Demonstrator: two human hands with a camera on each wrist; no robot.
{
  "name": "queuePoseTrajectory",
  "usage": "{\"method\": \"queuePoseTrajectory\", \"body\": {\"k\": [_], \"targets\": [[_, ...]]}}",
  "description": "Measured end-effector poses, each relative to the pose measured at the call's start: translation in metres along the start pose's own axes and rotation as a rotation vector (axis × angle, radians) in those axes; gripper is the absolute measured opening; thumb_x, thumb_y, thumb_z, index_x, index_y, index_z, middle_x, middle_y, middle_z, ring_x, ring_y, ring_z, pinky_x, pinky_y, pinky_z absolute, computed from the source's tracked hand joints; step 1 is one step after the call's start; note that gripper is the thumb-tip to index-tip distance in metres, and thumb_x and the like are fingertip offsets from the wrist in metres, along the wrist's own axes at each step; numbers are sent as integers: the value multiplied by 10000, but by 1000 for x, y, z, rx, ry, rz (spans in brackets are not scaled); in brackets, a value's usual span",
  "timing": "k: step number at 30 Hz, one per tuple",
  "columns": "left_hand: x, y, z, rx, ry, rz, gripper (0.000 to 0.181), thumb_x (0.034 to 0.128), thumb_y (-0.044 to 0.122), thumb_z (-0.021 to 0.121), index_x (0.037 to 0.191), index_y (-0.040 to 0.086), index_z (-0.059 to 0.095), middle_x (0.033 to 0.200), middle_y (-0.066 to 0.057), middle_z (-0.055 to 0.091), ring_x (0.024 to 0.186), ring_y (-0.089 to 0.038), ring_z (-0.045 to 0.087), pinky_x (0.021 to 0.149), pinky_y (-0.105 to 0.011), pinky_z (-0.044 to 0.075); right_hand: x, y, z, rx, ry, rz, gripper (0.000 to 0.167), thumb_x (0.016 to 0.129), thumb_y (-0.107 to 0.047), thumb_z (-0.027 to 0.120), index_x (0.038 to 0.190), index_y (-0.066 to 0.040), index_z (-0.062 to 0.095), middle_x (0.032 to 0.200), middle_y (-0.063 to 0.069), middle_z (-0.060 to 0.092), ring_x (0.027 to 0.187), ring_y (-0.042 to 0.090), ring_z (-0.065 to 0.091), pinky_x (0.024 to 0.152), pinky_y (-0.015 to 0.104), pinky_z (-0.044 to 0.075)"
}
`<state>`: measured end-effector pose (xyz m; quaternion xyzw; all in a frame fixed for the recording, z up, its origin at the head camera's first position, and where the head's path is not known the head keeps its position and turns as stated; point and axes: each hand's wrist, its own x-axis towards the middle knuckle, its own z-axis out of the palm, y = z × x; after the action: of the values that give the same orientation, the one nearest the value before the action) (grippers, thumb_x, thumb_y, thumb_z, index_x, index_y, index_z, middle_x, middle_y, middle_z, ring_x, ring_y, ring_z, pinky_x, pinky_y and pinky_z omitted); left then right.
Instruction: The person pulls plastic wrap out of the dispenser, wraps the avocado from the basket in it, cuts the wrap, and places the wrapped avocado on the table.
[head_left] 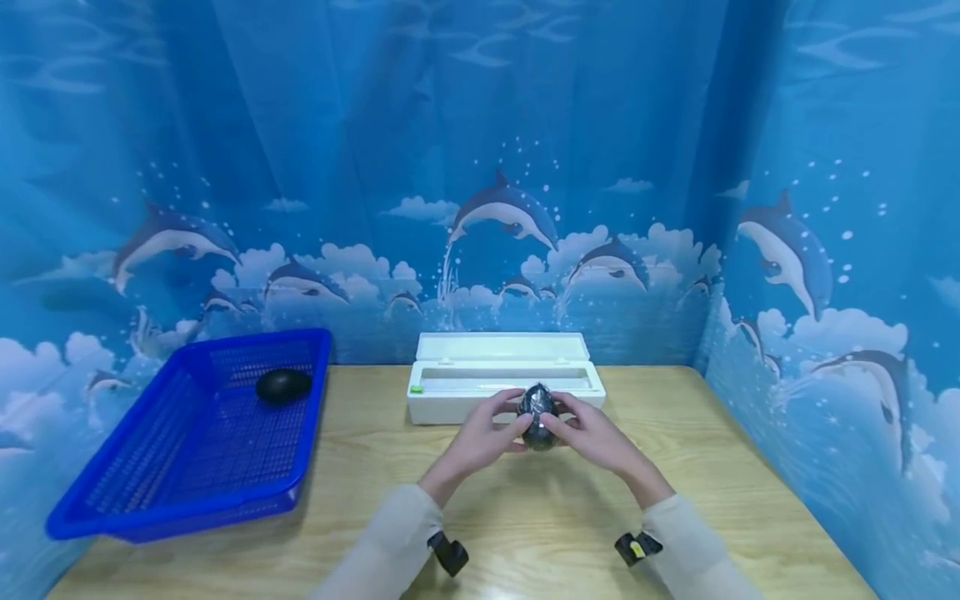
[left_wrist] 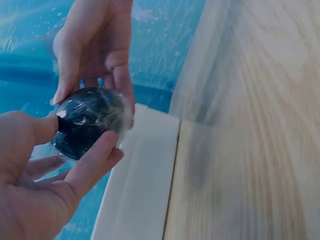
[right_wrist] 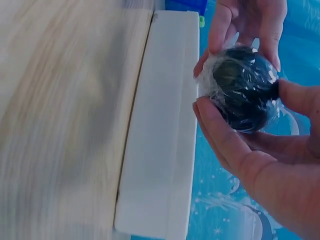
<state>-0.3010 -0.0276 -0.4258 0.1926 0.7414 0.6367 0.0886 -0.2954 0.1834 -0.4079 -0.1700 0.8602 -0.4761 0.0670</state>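
Observation:
A dark, egg-shaped object [head_left: 538, 421], possibly an avocado, is wrapped in clear cling film that shines and wrinkles over its surface. My left hand [head_left: 482, 435] grips it from the left, thumb on the near side. From the right, my right hand [head_left: 597, 433] holds the same object between thumb and curled fingers. Both wrist views show the film-covered object [left_wrist: 90, 122] between the two hands, with loose film [right_wrist: 209, 75] bunched at one side. Behind the hands stands a white film dispenser box [head_left: 442, 408], its lid raised and a green piece [head_left: 417, 389] at its left end.
A blue plastic basket [head_left: 202, 504] stands at the left of the wooden table [head_left: 720, 467], with a black oval object [head_left: 282, 386] inside it. Blue dolphin-print curtains [head_left: 637, 108] hang behind the table and along its right side.

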Motion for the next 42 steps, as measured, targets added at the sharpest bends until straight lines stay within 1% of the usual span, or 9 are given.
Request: {"method": "queuePoseTrajectory", "body": {"k": [3, 6, 13, 16, 19, 22, 30, 37, 42], "targets": [[3, 1, 9, 1, 7, 22, 513, 1043, 199, 613, 1525, 100, 469, 1511, -288, 494, 1215, -477, 657, 902, -460, 631, -1, 2, -7, -15, 13, 20, 656, 1070, -356, 559, 1546, 54, 369, 1496, 339, 482, 1137, 341, 703, 899, 415, 633], [7, 0, 19, 3, -9, 39, 507, 1045, 183, 606, 1521, 66, 475, 1500, -284, 513, 1182, -450, 683, 896, -458, 632, -5, 6, -12, -16, 15, 32, 649, 1070, -329, 565, 1537, 78, 371, 1498, 358, 470, 1152, 365, 699, 882, 398, 638], [16, 2, 35, 126, -113, 46, 532, 1061, 190, 574, 1555, 58, 429, 1464, -249, 566, 1015, -263, 750, 820, -308, 648, -16, 20, -23, 15, 35, 43, 611, 1061, -278, 586, 1512, 87, 394, 1439, 376, 511, 1189, 436, 671, 856, 384, 647], [21, 3, 43, 142, -147, 41, 533, 1067, 179, 560, 1565, 61, 412, 1463, -246, 563, 1001, -241, 745, 818, -298, 647, -22, 25, -30, 28, 31, 49, 613, 1066, -256, 578, 1518, 101, 370, 1433, 392, 507, 1213, 436, 656, 860, 376, 646], [28, 2, 51, 133, -158, 32, 524, 1061, 162, 566, 1556, 62, 429, 1463, -244, 564, 1001, -233, 743, 830, -322, 649, -26, 29, -38, 42, 28, 62, 604, 1070, -230, 570, 1519, 113, 357, 1427, 404, 506, 1212, 428, 656, 865, 383, 645], [35, 2, 62, 112, -149, 24, 517, 1044, 138, 591, 1537, 57, 459, 1456, -250, 572, 1013, -253, 742, 837, -359, 651, -30, 31, -47, 21, 37, 83, 606, 1074, -210, 559, 1514, 140, 333, 1399, 423, 519, 1172, 403, 679, 865, 413, 643], [54, 2, 95, 48, -82, -16, 488, 998, 95, 659, 1472, 65, 546, 1346, -230, 642, 1104, -286, 705, 841, -431, 651, -38, 43, -75, -22, 81, 200, 626, 1082, -243, 543, 1533, 87, 261, 1323, 417, 588, 1127, 373, 708, 887, 468, 631], [69, 0, 127, 22, -41, -37, 478, 961, 67, 705, 1422, 31, 585, 1242, -223, 674, 906, -246, 742, 805, -392, 657, -46, 61, -99, -81, 108, 230, 594, 1079, -233, 542, 1522, 85, 306, 1311, 426, 582, 1102, 374, 706, 843, 453, 643], [77, -2, 153, 2, -8, -71, 458, 947, 40, 712, 1394, 30, 612, 1169, -209, 693, 850, -202, 728, 739, -314, 654, -54, 70, -116, -108, 109, 248, 584, 1078, -215, 538, 1510, 111, 320, 1265, 426, 607, 1054, 365, 719, 814, 472, 646]]}}
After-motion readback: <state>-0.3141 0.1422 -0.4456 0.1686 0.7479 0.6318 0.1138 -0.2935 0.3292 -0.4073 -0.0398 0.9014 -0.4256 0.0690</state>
